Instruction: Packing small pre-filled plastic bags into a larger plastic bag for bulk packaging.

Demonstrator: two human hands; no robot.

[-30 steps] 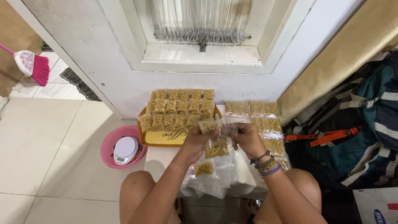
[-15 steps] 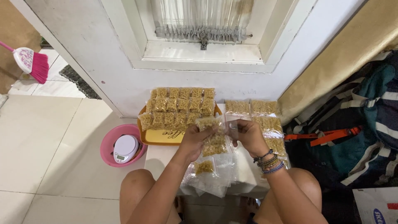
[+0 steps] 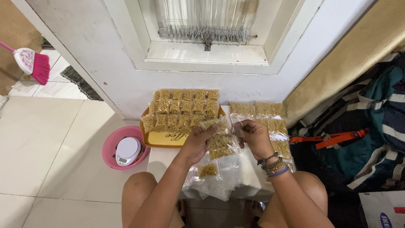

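Between my two hands hangs a small clear plastic bag of yellow macaroni (image 3: 220, 145). My left hand (image 3: 198, 141) pinches its top left edge. On the other side my right hand (image 3: 252, 134), with beaded bracelets at the wrist, grips the top right edge. The bag is held above a low white table (image 3: 162, 162). Below it lies another small filled bag (image 3: 207, 170) on a pile of clear plastic bags (image 3: 215, 183).
A yellow tray (image 3: 164, 139) stacked with several filled macaroni bags (image 3: 181, 107) sits at the table's back, with more filled bags (image 3: 263, 112) to the right. A pink basin (image 3: 109, 147) holding a white kitchen scale (image 3: 128, 151) stands on the floor at left. A pink broom (image 3: 31, 63) lies far left; bags and cloth (image 3: 358, 126) pile at right.
Both hands have shifted slightly apart along the bag's top edge, and the bag now hangs a little more tilted. Everything else is unmoved.
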